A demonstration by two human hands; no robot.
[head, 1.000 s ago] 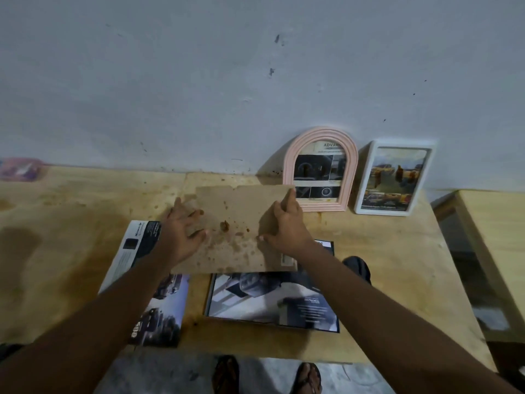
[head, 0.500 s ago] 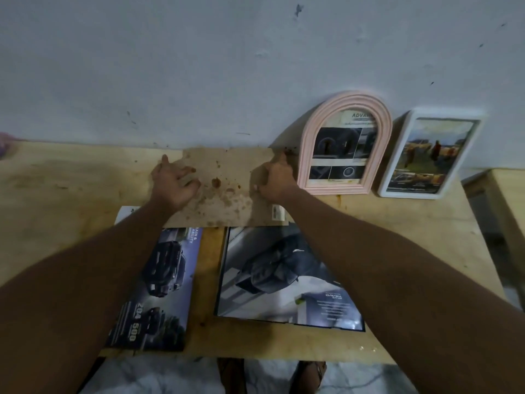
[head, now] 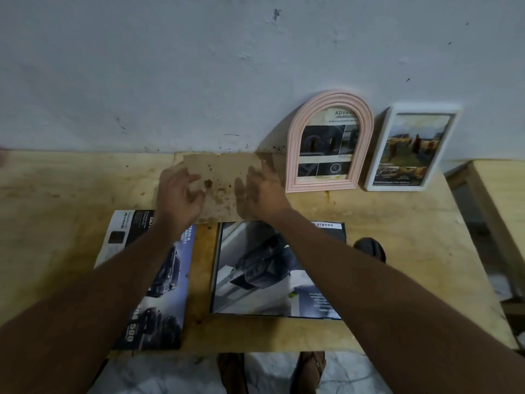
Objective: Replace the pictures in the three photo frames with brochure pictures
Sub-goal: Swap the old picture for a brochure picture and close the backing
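- The fingers (head: 186,177) of my left hand (head: 177,194) are spread and loosely curled, gripping nothing. They hang over the left end of the brown board (head: 224,177); I cannot tell whether they touch it.
- My right hand (head: 262,194) is slack too, its fingers (head: 265,170) nearly straight and blurred, over the board's right end, just left of the pink arched frame (head: 292,155).
- The board sits at the back of the counter (head: 403,223) by the wall, directly left of the pink frame. Its long axis runs side to side along the wall, stained face toward me. I cannot tell whether it lies flat or leans.
- The pink frame stands against the wall, long axis vertical, arch up, with a brochure picture inside.
- Just right of it, the white frame (head: 375,155) also stands upright, holding a picture.
- In front of the pink frame, nearer me, an open brochure (head: 255,268) lies flat, its text upside down to me.
- Further left, a second brochure (head: 167,280) runs lengthwise away from me.
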